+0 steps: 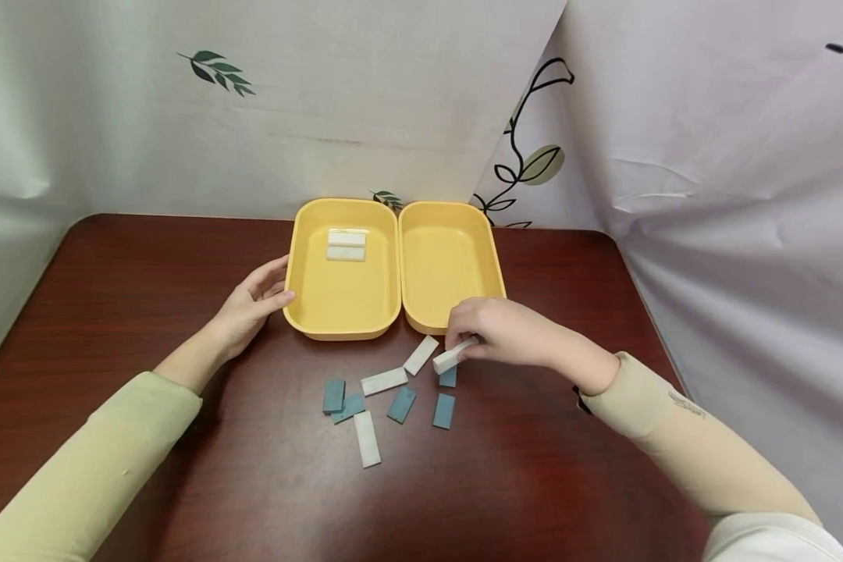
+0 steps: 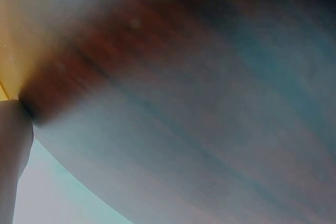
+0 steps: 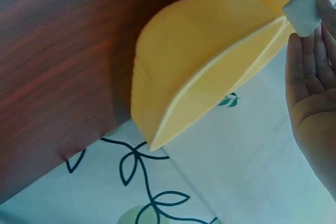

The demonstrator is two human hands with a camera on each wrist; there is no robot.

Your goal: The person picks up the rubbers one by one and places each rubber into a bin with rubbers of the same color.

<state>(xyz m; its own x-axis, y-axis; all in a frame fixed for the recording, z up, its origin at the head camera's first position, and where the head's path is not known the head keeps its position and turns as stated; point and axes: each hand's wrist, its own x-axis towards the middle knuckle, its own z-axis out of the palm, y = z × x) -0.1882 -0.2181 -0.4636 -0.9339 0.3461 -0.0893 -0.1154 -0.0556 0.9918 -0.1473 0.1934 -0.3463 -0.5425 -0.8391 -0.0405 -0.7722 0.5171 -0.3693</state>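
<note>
Two yellow, rounded rectangular trays (image 1: 343,304) sit side by side at the far side of a reddish-brown wooden counter (image 1: 534,484), a hand at either side.
The right hand's (image 1: 499,332) grip is closed on a flat white rectangular block (image 1: 446,361), pinched between thumb and fingers just near of the right tray, above one blue tile; the left hand (image 1: 247,308) holds the left tray's left edge, its thumb over the rim, while two white blocks (image 1: 346,254) lie together in that tray's far part, and near of the trays three white blocks (image 1: 384,381) and five small blue rectangular tiles (image 1: 444,411) lie scattered, two tiles overlapping at left.
</note>
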